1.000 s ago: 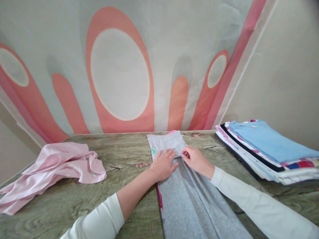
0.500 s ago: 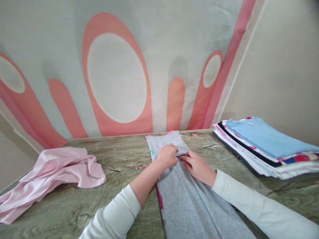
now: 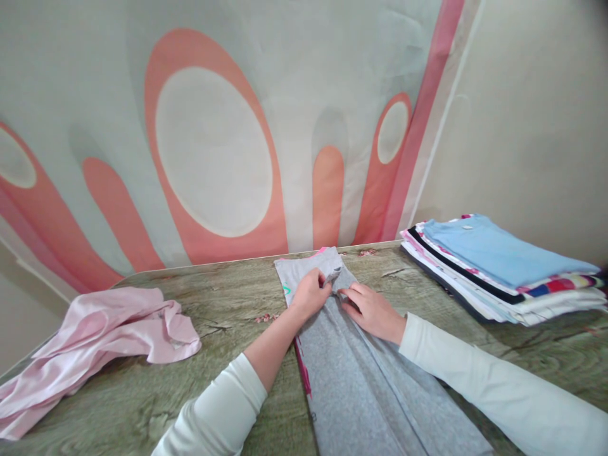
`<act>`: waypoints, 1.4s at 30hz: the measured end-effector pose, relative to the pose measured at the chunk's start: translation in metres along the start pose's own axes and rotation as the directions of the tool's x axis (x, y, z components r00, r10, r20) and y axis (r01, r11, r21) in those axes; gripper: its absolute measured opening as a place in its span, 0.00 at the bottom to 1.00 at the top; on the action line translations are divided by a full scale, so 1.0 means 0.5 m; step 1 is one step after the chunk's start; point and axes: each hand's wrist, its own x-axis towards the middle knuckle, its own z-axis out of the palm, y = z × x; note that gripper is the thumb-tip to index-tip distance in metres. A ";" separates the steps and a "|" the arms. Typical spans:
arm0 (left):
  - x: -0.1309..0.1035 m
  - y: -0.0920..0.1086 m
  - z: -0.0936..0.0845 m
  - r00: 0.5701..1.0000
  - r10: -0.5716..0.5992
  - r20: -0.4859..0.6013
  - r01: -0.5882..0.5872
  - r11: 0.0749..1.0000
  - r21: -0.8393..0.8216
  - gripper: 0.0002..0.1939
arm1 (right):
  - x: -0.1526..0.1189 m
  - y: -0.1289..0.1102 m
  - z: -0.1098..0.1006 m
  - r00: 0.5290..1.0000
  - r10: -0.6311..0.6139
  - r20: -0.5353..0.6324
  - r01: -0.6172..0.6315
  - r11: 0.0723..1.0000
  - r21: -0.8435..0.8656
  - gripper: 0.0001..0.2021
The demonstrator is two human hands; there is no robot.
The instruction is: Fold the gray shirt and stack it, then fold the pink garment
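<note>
A grey garment (image 3: pixel 351 386) with pink edging lies lengthwise on the wood-patterned table, its narrow far end near the back edge. My left hand (image 3: pixel 311 292) is closed on a pinched-up bit of the grey cloth near that far end. Just right of it, my right hand (image 3: pixel 373 310) has its thumb and fingertips on a fold of the same garment, pinching it. Long creases run from between the hands toward the near edge of the view.
A crumpled pink garment (image 3: pixel 114 329) lies on the table (image 3: pixel 237 380) at the left. At the right is a stack of folded clothes (image 3: pixel 503 259), light blue on top. A patterned backdrop (image 3: pixel 213 152) stands behind the table.
My left hand has drawn slightly back and left, and a small flap of grey cloth now stands up at its fingers. The view has shifted a little.
</note>
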 end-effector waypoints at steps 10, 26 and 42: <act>0.010 -0.014 0.006 0.964 -0.146 -0.222 0.083 0.959 -0.271 0.09 | 0.009 0.018 0.006 0.996 -0.036 0.079 0.036 0.999 0.011 0.15; 0.014 -0.033 0.007 0.982 -0.172 -0.081 0.114 0.874 -0.473 0.21 | 0.073 0.010 -0.005 0.991 -0.082 0.109 0.061 0.981 0.183 0.11; -0.002 -0.004 -0.017 0.968 0.146 0.206 -0.099 0.970 -0.223 0.23 | 0.053 -0.015 0.006 0.988 -0.147 -0.046 0.153 0.899 0.409 0.10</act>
